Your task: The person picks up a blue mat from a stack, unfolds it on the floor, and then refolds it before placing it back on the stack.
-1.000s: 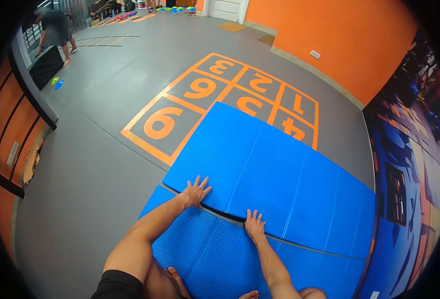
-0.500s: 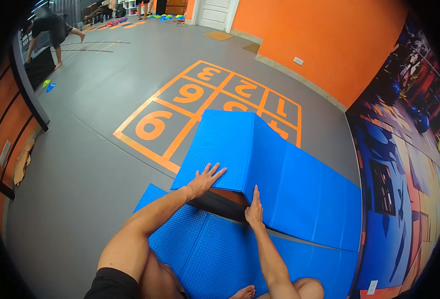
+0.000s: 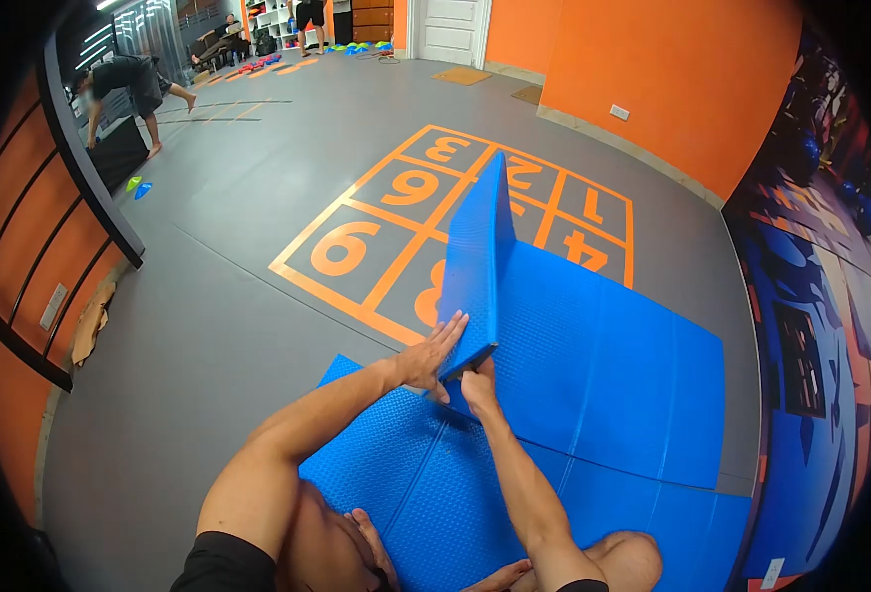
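Observation:
A blue folding mat [image 3: 593, 335] lies partly flat, its left panels folded up and standing steeply above the rest. My left hand [image 3: 434, 357] lies against the left face of the raised panels near their lower corner, fingers stretched out. Beside it, my right hand [image 3: 479, 387] is closed at the near bottom edge of the raised part; what its fingers grip there is mostly hidden. Nearer to me, a second blue mat [image 3: 406, 464] lies flat on the floor under my legs and feet.
Orange numbered squares [image 3: 337, 247] mark the grey floor beyond the mat. A mural wall [image 3: 800, 345] stands at the right, a black-railed barrier [image 3: 36, 237] at the left. One person [image 3: 135, 84] bends at the upper left; others are farther back near coloured cones [image 3: 362, 47].
The left panels have swung from a low peak to a steep upright fold. My right hand has moved left and closed at the bottom edge. The camera view has shifted slightly left.

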`<action>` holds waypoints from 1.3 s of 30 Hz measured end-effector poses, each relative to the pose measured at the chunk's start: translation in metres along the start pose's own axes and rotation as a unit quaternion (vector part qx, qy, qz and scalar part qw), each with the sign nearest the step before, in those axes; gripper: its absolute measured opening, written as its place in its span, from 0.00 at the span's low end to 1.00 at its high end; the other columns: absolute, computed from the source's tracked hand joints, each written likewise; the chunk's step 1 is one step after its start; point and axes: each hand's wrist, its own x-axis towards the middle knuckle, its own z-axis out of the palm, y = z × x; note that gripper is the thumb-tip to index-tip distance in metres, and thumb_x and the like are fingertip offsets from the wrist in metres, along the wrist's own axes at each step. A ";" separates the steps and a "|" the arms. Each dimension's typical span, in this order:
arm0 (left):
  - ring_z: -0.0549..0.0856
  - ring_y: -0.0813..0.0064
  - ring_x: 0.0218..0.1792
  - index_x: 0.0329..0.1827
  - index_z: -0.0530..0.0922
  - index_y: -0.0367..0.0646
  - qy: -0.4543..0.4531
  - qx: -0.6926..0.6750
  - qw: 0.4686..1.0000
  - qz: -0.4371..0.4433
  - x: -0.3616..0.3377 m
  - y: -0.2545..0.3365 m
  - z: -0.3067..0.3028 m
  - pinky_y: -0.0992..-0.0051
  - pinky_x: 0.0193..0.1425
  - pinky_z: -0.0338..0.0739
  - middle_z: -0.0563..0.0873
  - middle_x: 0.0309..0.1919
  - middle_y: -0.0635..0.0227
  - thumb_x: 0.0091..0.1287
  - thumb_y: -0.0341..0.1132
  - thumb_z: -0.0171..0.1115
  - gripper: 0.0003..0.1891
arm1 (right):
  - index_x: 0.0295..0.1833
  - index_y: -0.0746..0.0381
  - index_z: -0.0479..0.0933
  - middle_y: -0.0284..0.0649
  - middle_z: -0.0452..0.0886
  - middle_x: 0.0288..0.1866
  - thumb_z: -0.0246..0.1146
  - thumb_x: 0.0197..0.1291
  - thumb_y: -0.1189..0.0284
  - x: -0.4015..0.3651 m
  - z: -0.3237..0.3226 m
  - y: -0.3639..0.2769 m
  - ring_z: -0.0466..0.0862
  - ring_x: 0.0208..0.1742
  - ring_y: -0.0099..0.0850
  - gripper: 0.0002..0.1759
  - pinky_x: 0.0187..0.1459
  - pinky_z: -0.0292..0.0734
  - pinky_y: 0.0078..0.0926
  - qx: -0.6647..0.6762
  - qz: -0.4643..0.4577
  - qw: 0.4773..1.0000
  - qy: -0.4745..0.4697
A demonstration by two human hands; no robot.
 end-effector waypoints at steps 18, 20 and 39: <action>0.53 0.33 0.78 0.83 0.42 0.76 -0.041 0.191 0.976 -0.100 0.039 0.017 0.067 0.17 0.65 0.57 0.46 0.84 0.70 0.65 0.23 0.59 0.51 | 0.83 0.61 0.49 0.52 0.65 0.78 0.74 0.53 0.72 -0.018 -0.149 -0.068 0.66 0.78 0.42 0.55 0.75 0.64 0.35 -0.228 0.016 0.973 -0.017; 0.54 0.34 0.78 0.83 0.42 0.77 -0.110 0.204 0.965 -0.125 0.038 0.017 0.074 0.18 0.66 0.57 0.46 0.84 0.71 0.67 0.25 0.58 0.49 | 0.84 0.57 0.46 0.54 0.61 0.80 0.74 0.52 0.73 -0.022 -0.178 -0.024 0.64 0.79 0.44 0.58 0.76 0.63 0.36 -0.332 0.013 0.943 -0.007; 0.55 0.40 0.79 0.84 0.47 0.67 -0.350 0.246 0.890 -0.156 0.007 -0.059 0.117 0.23 0.67 0.62 0.49 0.83 0.69 0.58 0.48 0.75 0.54 | 0.80 0.33 0.55 0.45 0.51 0.84 0.69 0.62 0.64 -0.076 -0.213 0.086 0.53 0.81 0.61 0.45 0.60 0.71 0.79 -0.641 0.126 0.741 -0.154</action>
